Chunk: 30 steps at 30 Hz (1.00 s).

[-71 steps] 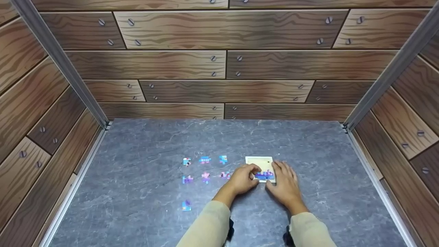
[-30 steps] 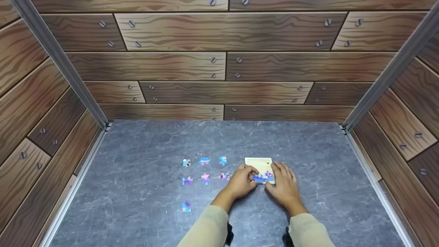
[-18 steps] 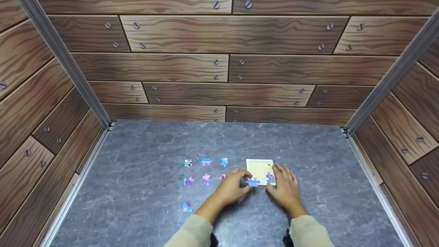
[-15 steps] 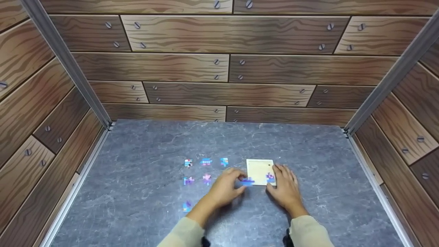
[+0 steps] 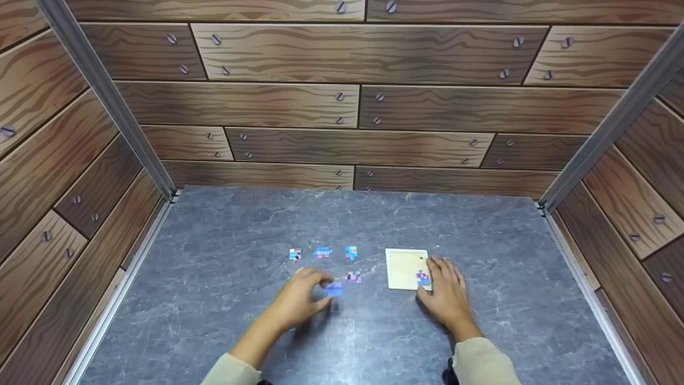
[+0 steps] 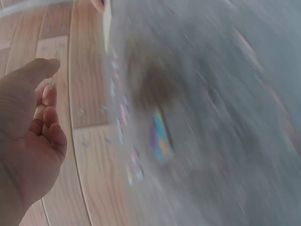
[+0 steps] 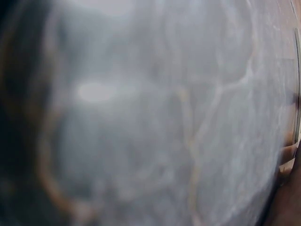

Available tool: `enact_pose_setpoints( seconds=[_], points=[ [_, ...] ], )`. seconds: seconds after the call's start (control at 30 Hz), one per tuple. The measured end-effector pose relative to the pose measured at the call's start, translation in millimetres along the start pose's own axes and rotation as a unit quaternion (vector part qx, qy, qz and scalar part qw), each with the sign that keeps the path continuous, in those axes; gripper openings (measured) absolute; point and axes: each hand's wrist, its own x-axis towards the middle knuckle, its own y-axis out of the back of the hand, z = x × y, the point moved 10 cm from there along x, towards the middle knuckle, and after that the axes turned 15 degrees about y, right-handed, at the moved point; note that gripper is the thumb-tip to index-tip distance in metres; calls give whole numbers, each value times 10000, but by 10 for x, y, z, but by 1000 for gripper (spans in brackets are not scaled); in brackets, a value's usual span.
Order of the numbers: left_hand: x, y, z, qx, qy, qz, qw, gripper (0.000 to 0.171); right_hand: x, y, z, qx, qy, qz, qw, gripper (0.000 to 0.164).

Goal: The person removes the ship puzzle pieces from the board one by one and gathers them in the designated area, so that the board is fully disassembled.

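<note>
My left hand [image 5: 296, 299] pinches a blue-purple jigsaw piece [image 5: 334, 289] between thumb and fingers, over the grey tabletop left of the puzzle tray. Edge-on, that piece shows only as a thin sliver beside the thumb in the left wrist view. The pale square puzzle tray [image 5: 401, 267] has one purple-and-blue jigsaw piece [image 5: 422, 277] in its near right corner. Along the tray's right edge rests my right hand [image 5: 447, 294], fingers extended and thumb at the near corner. Blurred tabletop fills most of the right wrist view.
Three loose pieces lie in a far row: a left one [image 5: 295, 253], a middle one [image 5: 323, 252] and a right one [image 5: 351, 252]. A pink-purple piece [image 5: 353, 276] sits nearer. My left hand hides others; one blue-and-yellow piece [image 6: 161, 139] shows in the left wrist view.
My left hand has drawn the blue-purple piece out of the tray and carried it left over the loose pieces. The right hand has stayed at the tray's edge.
</note>
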Motion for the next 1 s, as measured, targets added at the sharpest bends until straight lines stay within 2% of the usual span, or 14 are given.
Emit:
enact_pose_setpoints(
  seconds=[0.17, 0.3, 0.57, 0.7, 1.0],
  points=[
    [-133, -26, -212, 55, 116, -254, 9996, 30, -20, 8, 4, 6, -3, 1, 10000, 74],
    [-206, -71, -286, 254, 202, -428, 9986, 31, -12, 7, -2, 2, -7, -10, 10000, 74],
    [-257, -163, -287, 570, 198, -491, 9970, 32, 7, -11, -8, 15, -4, -16, 10000, 74],
    [-282, -267, -306, 701, 281, -686, 9948, 31, -5, -12, 0, 5, -27, -54, 10000, 74],
    [-285, -349, -354, 654, 370, -911, 9930, 35, -17, 6, 0, -4, -66, -73, 10000, 75]
  ],
)
